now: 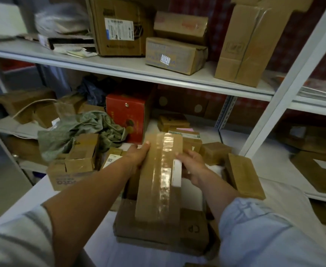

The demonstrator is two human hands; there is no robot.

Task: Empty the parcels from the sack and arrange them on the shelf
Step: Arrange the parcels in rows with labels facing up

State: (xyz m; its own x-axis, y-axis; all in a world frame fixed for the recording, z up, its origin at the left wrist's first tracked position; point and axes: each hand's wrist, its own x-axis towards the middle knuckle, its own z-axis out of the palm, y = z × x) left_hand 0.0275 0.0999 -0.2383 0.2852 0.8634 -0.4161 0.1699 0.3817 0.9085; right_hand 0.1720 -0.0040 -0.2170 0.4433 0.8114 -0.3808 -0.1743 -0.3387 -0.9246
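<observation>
White metal shelving fills the wall, its boards crowded with brown cartons; one big carton up top carries a white barcode label, and a smaller box beside it has an upside-down sticker I can't read for sure. Lower down sit a red box and a crumpled green sack. Over a flat carton marked "CP", the left hand and right hand grip a long taped parcel by its sides.
</observation>
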